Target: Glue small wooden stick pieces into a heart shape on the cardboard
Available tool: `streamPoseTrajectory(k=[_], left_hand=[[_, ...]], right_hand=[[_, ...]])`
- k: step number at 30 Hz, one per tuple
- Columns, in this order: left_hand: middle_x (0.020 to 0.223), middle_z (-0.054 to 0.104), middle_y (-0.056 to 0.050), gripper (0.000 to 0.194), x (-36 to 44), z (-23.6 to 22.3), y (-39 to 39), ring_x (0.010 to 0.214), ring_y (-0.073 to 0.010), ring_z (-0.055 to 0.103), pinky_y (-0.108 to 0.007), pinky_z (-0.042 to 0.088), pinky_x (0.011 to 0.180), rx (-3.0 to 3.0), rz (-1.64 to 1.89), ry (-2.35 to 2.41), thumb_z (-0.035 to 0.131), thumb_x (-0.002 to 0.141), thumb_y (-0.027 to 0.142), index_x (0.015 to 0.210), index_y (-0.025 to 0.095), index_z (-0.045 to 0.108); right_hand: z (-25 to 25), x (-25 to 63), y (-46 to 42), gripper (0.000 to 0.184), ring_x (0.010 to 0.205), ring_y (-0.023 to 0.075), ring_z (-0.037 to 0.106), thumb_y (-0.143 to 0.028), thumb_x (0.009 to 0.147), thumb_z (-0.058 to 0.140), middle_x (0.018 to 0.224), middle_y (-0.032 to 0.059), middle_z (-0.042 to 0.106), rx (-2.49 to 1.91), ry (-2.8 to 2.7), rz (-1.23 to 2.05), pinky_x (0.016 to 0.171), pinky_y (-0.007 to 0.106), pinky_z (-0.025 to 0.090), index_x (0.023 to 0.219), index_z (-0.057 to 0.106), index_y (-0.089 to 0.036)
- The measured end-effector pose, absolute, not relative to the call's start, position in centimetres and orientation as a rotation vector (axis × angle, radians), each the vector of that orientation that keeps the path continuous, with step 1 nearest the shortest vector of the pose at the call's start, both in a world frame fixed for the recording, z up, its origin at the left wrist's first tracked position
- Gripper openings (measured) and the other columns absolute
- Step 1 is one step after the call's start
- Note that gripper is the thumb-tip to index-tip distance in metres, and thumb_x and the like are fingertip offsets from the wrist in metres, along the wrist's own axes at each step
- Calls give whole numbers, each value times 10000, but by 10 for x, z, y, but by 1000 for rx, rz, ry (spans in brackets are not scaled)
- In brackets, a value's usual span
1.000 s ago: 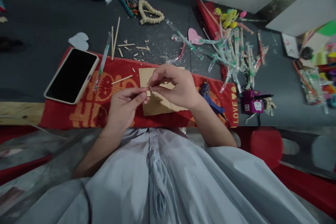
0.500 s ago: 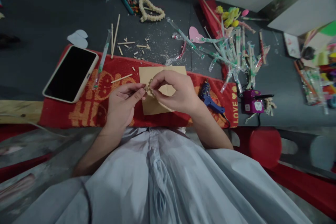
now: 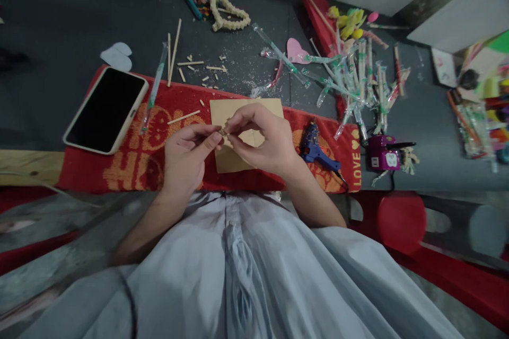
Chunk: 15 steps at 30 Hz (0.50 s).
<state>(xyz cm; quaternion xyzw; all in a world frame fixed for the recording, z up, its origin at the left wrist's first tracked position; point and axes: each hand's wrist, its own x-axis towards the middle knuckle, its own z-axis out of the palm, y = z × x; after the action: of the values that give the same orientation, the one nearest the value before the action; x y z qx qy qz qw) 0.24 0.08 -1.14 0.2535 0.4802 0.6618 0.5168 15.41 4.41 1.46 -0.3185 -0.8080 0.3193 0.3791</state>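
My left hand (image 3: 185, 156) pinches a small beige piece (image 3: 223, 131) between thumb and forefinger. It looks built from short stick bits, though the fingers hide most of it. From the other side, the thumb and fingertips of my right hand (image 3: 264, 135) close on the same piece. Both hands are over a tan cardboard sheet (image 3: 233, 161), which lies on a red towel (image 3: 209, 183) with orange print. Right of my right hand, a blue glue gun (image 3: 316, 149) rests on the towel. Cut stick pieces (image 3: 191, 63) and pale crumbs are scattered beyond the sheet.
A phone (image 3: 106, 110) lies at the left, near a plastic-wrapped stick (image 3: 154, 89). A heart-shaped frame of stick bits (image 3: 237, 24) sits farther back. Several wrapped sticks (image 3: 361, 77) are heaped at the right, behind a purple device (image 3: 383, 152). A red stool (image 3: 401, 222) stands below the table edge.
My right fingertips have shifted slightly left, closer to my left fingertips, and now cover more of the small beige piece. The things on the table have stayed put.
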Motion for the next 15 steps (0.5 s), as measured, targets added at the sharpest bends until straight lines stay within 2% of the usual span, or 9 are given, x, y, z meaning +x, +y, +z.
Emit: streamPoseTrajectory(k=[15], left_hand=[[716,719,-11,311,2,-14,0,667,-127,660,-251,561,641,619,1561,1242,967,536,348,710,215,746]], right_hand=[[15,154,40,207,877,135,718,-140,896,560,996,22,725,-868,-2104,782,807,302,626,1081,519,-224]])
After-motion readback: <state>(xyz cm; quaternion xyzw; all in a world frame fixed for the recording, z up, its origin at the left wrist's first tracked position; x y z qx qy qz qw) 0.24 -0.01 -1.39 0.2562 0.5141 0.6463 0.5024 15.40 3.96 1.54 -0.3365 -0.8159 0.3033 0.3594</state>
